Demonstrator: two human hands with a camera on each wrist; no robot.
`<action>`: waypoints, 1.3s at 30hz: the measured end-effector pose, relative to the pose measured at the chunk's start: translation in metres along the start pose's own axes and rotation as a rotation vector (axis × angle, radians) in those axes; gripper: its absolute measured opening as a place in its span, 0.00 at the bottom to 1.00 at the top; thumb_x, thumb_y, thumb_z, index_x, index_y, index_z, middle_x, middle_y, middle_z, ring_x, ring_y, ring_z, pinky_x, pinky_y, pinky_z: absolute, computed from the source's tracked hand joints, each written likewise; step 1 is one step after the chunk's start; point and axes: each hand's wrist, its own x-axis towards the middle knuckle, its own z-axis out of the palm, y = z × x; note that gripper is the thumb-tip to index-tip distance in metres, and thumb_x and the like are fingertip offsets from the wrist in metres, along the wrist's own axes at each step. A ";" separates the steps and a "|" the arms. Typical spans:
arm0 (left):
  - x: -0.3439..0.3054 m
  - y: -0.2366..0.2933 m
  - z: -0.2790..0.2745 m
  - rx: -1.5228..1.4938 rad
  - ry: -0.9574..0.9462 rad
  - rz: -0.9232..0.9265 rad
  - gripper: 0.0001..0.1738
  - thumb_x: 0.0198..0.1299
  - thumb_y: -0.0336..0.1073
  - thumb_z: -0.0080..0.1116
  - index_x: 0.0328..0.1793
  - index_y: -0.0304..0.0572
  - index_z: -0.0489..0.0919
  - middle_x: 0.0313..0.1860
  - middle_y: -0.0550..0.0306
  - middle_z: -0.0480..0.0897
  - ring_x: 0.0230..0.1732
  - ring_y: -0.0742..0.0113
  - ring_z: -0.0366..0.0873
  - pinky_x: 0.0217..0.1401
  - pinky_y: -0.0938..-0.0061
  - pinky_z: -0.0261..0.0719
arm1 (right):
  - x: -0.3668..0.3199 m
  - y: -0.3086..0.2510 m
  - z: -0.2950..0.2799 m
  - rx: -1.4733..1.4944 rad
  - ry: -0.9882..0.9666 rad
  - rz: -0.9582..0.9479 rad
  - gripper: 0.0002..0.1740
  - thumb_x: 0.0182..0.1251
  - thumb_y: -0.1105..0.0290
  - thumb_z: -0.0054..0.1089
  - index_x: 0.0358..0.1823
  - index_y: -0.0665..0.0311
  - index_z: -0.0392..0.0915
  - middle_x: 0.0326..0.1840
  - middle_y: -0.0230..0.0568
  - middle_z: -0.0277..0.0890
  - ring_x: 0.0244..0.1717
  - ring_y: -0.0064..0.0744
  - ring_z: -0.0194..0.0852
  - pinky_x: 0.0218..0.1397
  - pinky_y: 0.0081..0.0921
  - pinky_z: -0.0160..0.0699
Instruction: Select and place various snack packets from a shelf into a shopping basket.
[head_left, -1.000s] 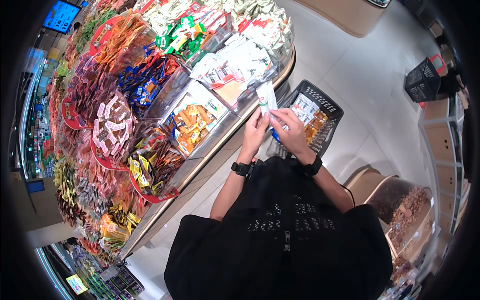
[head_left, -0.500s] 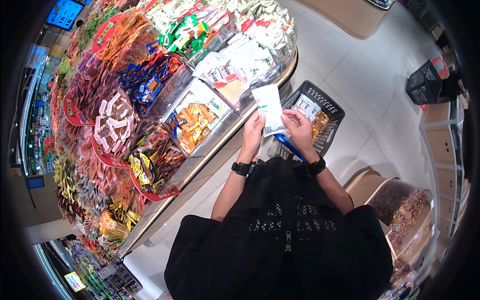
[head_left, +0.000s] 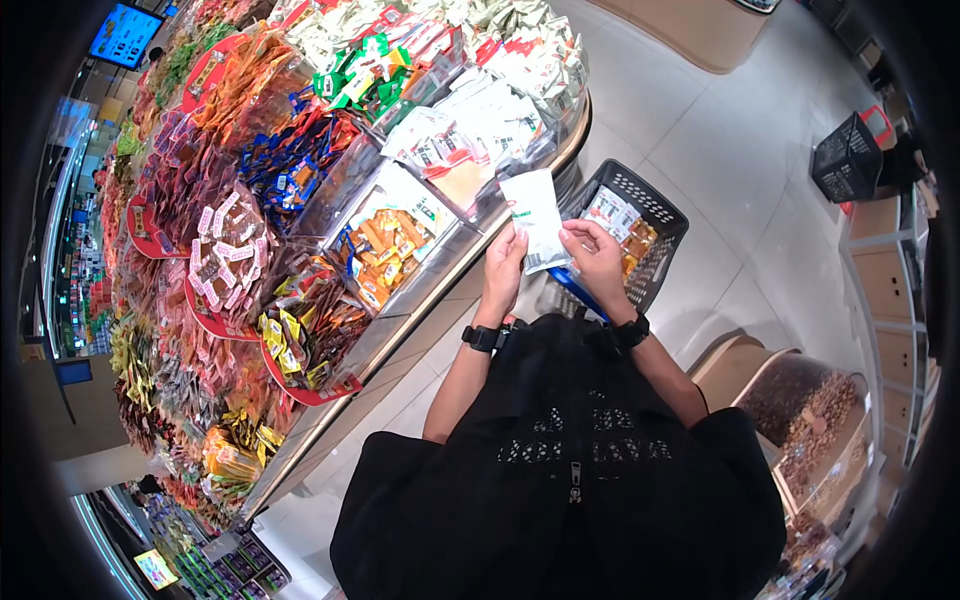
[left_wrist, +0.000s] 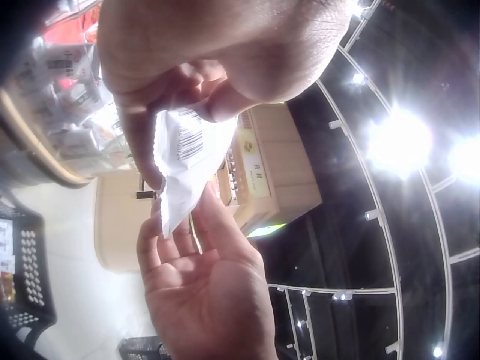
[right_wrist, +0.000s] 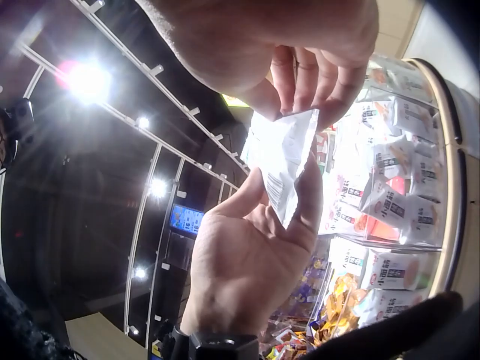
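Between both hands is a white snack packet point(head_left: 536, 222), its broad face toward the head camera. My left hand point(head_left: 505, 268) pinches its left edge between thumb and fingers. My right hand point(head_left: 597, 260) grips the opposite edge, its fingers bent behind the packet. A printed barcode point(left_wrist: 190, 139) shows near one end in the left wrist view, and the crimped end seam looks sealed. Below the right hand, a blue basket handle point(head_left: 578, 292) runs toward the right wrist. The dark shopping basket point(head_left: 657, 212) beneath contains white and orange packets.
On the left stands a long display of wrapped snacks, including a bin of orange packets point(head_left: 380, 250) and a bin of white packets point(head_left: 465, 130). Another black basket point(head_left: 846, 165) is on the floor at right. A clear-sided bin of brown goods point(head_left: 800, 415) stands behind the right elbow.
Over the last second the packet has turned from nearly edge-on to flat, face up, and the hands have spread slightly apart. Since half a second ago, hardly anything has moved.
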 end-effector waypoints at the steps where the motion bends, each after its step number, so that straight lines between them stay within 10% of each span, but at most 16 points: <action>1: 0.000 -0.001 -0.001 0.001 0.002 -0.010 0.19 0.71 0.39 0.42 0.61 0.33 0.69 0.52 0.54 0.78 0.50 0.72 0.76 0.53 0.76 0.74 | 0.000 0.000 0.000 -0.001 -0.004 -0.004 0.11 0.64 0.73 0.59 0.44 0.72 0.75 0.38 0.36 0.78 0.39 0.19 0.76 0.44 0.16 0.74; 18: 0.001 -0.025 0.002 0.100 0.047 -0.169 0.18 0.70 0.37 0.46 0.59 0.31 0.70 0.48 0.56 0.80 0.47 0.74 0.76 0.51 0.80 0.73 | -0.004 0.022 -0.026 0.026 0.055 0.128 0.12 0.63 0.73 0.60 0.46 0.73 0.75 0.37 0.35 0.78 0.37 0.17 0.75 0.42 0.14 0.74; 29: 0.023 -0.055 0.053 0.330 0.055 -0.361 0.38 0.64 0.45 0.55 0.73 0.37 0.52 0.57 0.48 0.75 0.59 0.69 0.70 0.58 0.73 0.68 | -0.016 0.035 -0.077 -0.310 0.153 0.157 0.15 0.63 0.70 0.59 0.48 0.72 0.75 0.35 0.34 0.77 0.35 0.16 0.74 0.38 0.15 0.72; 39: 0.084 -0.128 0.105 0.268 -0.140 -0.589 0.13 0.67 0.34 0.50 0.54 0.38 0.69 0.41 0.58 0.80 0.34 0.77 0.77 0.34 0.82 0.78 | -0.006 0.051 -0.172 -0.067 0.255 0.347 0.21 0.65 0.66 0.59 0.55 0.69 0.68 0.44 0.39 0.75 0.44 0.23 0.75 0.45 0.20 0.76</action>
